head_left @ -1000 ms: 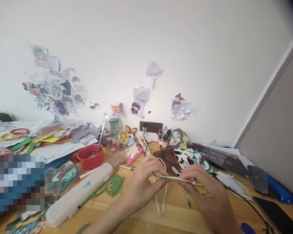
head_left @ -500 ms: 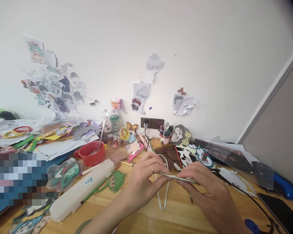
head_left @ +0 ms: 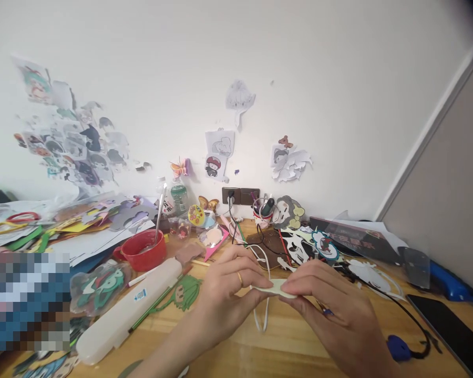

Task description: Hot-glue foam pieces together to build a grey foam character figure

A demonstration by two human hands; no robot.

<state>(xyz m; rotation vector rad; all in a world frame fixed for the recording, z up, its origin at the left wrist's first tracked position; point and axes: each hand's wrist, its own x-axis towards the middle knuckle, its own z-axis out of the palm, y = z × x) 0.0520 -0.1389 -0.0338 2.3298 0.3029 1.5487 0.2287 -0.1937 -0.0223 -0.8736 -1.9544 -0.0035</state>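
Both hands pinch a thin, pale green flat piece [head_left: 278, 287] above the middle of the table. My left hand [head_left: 230, 296], with a ring on one finger, grips its left end between thumb and fingers. At the opposite end, my right hand [head_left: 335, 310] closes its thumb and fingers on the same piece. The piece is seen at a low angle, so its outline is partly hidden by the fingers. A loop of white cable [head_left: 262, 324] lies just behind and below it. Left of my left hand is a green cut-out figure [head_left: 181, 294].
A long white case [head_left: 130, 310], a green pencil [head_left: 155, 304] and a red cup [head_left: 142, 252] with a stick in it occupy the left. Paper scraps are heaped behind. At right lie a phone [head_left: 449, 331], a dark blue object [head_left: 399, 347] and a black cable.
The held piece has tilted, showing more of its pale upper face, and my hands have drawn slightly closer together. The view has turned a little to the right.
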